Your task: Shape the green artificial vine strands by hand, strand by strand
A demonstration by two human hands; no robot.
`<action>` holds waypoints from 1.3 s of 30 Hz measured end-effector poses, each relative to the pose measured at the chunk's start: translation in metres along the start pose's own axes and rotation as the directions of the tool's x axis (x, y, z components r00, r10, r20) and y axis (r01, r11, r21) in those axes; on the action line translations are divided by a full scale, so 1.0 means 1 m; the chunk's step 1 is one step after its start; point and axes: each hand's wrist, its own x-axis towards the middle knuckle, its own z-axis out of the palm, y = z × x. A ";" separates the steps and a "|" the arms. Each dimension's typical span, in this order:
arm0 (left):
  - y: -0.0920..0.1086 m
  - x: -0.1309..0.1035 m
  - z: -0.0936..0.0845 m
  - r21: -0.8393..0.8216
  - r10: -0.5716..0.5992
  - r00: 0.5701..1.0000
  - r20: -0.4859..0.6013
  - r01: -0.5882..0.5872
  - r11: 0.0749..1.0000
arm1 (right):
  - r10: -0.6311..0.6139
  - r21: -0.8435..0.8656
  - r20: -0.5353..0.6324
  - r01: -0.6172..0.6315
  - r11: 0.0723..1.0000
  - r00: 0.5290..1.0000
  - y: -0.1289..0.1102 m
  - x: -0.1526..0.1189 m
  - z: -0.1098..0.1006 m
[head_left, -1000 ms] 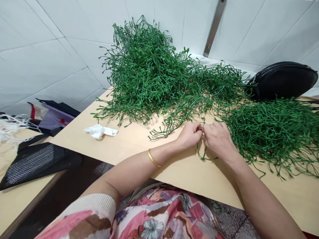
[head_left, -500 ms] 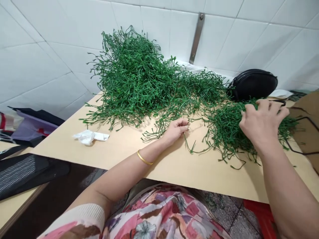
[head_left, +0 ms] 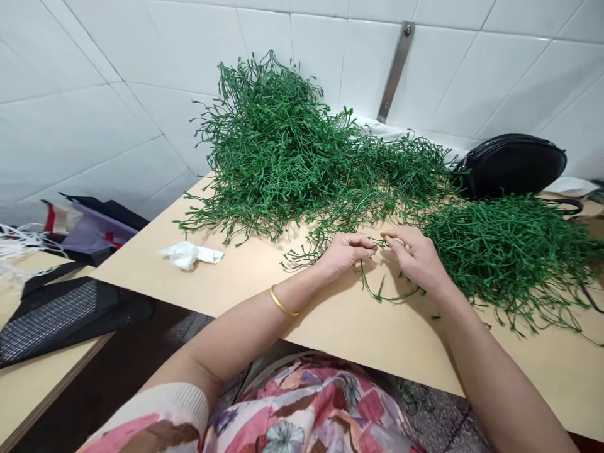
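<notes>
Bright, diffuse light; soft shadows

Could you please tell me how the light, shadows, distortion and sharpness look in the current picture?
Head view: soft light, with a shadow beside the right forearm on the tabletop; head view: tile lines on the wall fan outward, apparently wide-angle distortion; head view: fine detail of the green strand between left hand and right hand is unclear.
</notes>
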 end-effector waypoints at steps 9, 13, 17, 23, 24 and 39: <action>0.000 0.002 -0.001 -0.028 -0.008 0.999 0.048 0.009 1.000 | -0.025 0.211 0.086 0.007 0.977 0.996 0.007 -0.003 0.000; 0.000 0.003 -0.003 -0.028 -0.040 0.997 0.068 0.042 0.999 | -0.061 0.234 0.104 0.035 0.972 0.993 0.012 -0.002 0.002; 0.002 0.002 -0.002 -0.047 -0.122 0.985 0.124 0.129 0.991 | -0.083 0.143 0.084 0.071 0.987 0.993 0.010 -0.004 0.005; 0.003 -0.001 0.002 0.020 -0.146 0.984 0.100 0.145 0.989 | -0.105 0.063 0.165 0.096 0.993 0.981 -0.002 -0.007 0.008; 0.003 0.000 0.003 0.042 -0.136 0.989 0.066 0.133 0.990 | -0.080 0.080 0.191 0.066 0.995 0.978 -0.003 -0.007 0.007; -0.003 0.000 0.003 0.171 -0.013 0.999 0.049 0.004 0.985 | -0.063 0.054 0.102 0.058 0.997 0.993 -0.001 -0.010 0.011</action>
